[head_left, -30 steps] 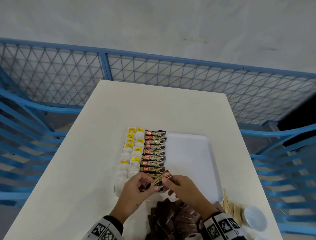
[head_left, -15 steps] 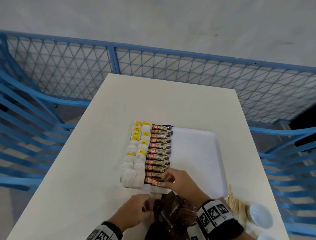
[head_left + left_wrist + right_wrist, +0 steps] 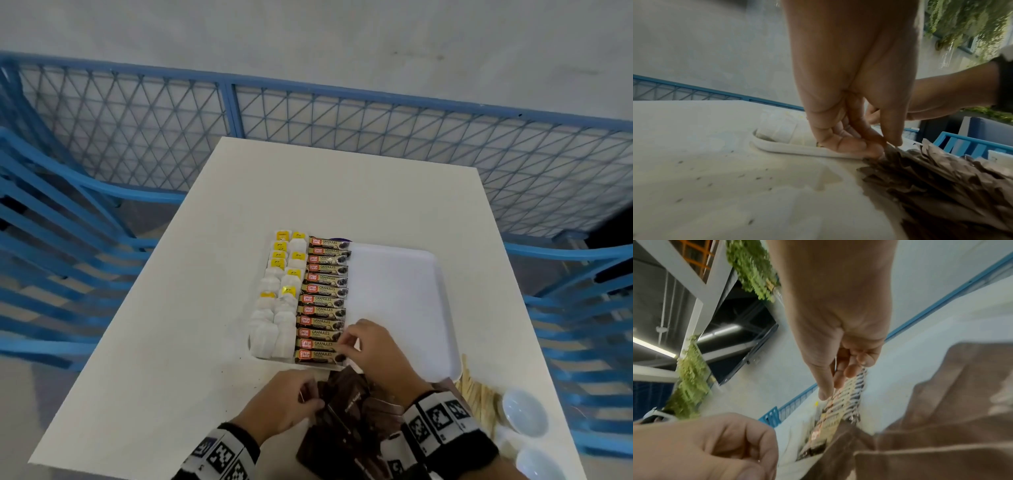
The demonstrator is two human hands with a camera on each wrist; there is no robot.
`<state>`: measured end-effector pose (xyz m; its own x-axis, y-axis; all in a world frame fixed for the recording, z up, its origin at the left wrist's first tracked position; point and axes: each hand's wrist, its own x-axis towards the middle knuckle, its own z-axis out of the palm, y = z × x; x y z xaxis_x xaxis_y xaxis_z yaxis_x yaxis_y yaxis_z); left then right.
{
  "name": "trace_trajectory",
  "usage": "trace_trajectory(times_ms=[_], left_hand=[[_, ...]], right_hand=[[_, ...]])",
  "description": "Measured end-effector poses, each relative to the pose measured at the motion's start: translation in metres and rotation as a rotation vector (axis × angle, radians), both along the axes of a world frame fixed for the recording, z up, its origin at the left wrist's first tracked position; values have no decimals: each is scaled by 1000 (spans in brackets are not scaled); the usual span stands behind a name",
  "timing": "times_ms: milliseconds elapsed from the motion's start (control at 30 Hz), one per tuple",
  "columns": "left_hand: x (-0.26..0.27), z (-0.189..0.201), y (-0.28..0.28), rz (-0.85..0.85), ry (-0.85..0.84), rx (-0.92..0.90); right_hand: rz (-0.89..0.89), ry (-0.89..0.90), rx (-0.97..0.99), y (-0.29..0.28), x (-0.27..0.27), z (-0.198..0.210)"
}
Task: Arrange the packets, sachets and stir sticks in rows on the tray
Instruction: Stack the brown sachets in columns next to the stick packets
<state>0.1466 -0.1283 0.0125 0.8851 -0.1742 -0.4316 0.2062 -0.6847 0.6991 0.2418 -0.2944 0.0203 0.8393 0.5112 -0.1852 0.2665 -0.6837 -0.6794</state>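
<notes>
A white tray (image 3: pixel 394 291) holds two columns of white sachets (image 3: pixel 277 301) on its left and a row of several coffee stick packets (image 3: pixel 325 291) beside them. My right hand (image 3: pixel 344 342) pinches the right end of a coffee packet near the row's front end; in the right wrist view the thumb of that hand (image 3: pixel 830 391) touches the packets (image 3: pixel 846 395). A pile of brown packets (image 3: pixel 349 421) lies at the table's near edge. My left hand (image 3: pixel 308 397) pinches the edge of a top brown packet (image 3: pixel 931 178), with its fingertips (image 3: pixel 875 150) on the corner.
Wooden stir sticks (image 3: pixel 479 399) lie right of the pile, next to two small white bowls (image 3: pixel 524 414). The tray's right half is bare. Blue railing (image 3: pixel 342 99) and blue chairs (image 3: pixel 68 240) surround the white table (image 3: pixel 171 342). Dark specks dot the table (image 3: pixel 725 178).
Both hands held a coffee packet over the tray's near edge. The right hand laid it at the row's front end, and the left hand dropped back to the brown pile.
</notes>
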Motion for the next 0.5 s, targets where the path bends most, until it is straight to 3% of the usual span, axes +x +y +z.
trace_trajectory(times_ms=[100, 300, 400, 500], left_hand=[[7, 7, -8, 10, -47, -7], [19, 10, -28, -21, -73, 37], [18, 1, -36, -60, -17, 111], [16, 0, -43, -69, -1, 197]], right_hand=[[-71, -11, -22, -31, -5, 9], [-160, 22, -249, -88, -19, 9], [-41, 168, -354, -97, -30, 10], [109, 137, -494, -91, -44, 10]])
